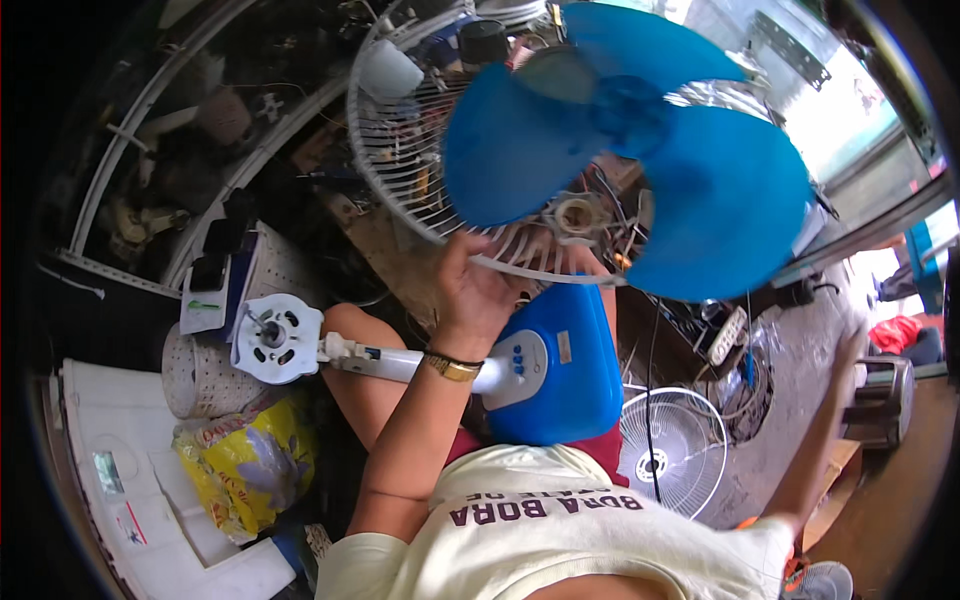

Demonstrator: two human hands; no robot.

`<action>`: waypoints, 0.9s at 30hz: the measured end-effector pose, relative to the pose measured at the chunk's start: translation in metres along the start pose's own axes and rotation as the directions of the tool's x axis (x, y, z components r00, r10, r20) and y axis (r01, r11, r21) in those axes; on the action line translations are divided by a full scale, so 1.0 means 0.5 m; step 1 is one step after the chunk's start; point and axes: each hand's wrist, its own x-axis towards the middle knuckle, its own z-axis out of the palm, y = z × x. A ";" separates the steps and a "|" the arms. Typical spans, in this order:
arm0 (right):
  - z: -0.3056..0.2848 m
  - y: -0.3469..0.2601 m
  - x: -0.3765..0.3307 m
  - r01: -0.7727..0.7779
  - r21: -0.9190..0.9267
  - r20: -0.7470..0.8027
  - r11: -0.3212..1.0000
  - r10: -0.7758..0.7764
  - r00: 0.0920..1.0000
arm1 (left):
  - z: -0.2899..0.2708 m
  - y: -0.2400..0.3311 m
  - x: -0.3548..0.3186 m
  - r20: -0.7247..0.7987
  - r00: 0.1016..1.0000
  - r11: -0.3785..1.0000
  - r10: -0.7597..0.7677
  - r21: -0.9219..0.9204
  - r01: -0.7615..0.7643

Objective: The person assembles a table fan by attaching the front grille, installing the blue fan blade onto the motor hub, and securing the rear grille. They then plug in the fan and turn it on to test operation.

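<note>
My left hand (pixel 472 285), with a gold watch at the wrist, grips the lower rim of a white wire fan grille (pixel 415 205). A blue three-blade fan propeller (pixel 630 115) lies over the grille, covering much of it. Across my lap rests a stand fan body with a blue base (pixel 575 370). Its white neck points left and ends in a round white motor mount (pixel 278 338) with a shaft. Stretched far out to the right, my right hand (pixel 853 345) is small and blurred near a metal-edged object, and its fingers cannot be made out.
Another white fan grille (pixel 672 450) lies on the floor to the right. A yellow plastic bag (pixel 248 465), a white perforated basket (pixel 195 375) and a large white panel (pixel 110 440) are on the left. Parts and wires clutter the wooden surface ahead. A dark cable (pixel 650 400) hangs down the middle right.
</note>
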 end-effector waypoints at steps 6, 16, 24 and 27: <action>-0.202 -0.369 -0.801 -0.367 -0.621 0.715 0.693 0.693 0.098 | -0.102 0.105 0.006 -0.104 0.907 0.890 0.408 0.266 -0.371; -0.196 -0.475 -0.717 -0.929 -0.259 0.662 0.266 0.749 0.030 | -0.139 0.048 0.095 -0.087 0.955 0.959 0.283 0.019 -0.282; -0.148 -0.290 -0.367 -0.850 0.059 0.603 0.523 0.660 0.448 | -0.161 0.048 0.139 -0.160 0.953 0.964 0.257 0.106 -0.242; -0.201 -0.203 -0.215 -0.791 0.163 0.524 0.590 0.628 0.576 | -0.143 0.052 0.142 -0.195 0.955 0.970 0.223 0.137 -0.199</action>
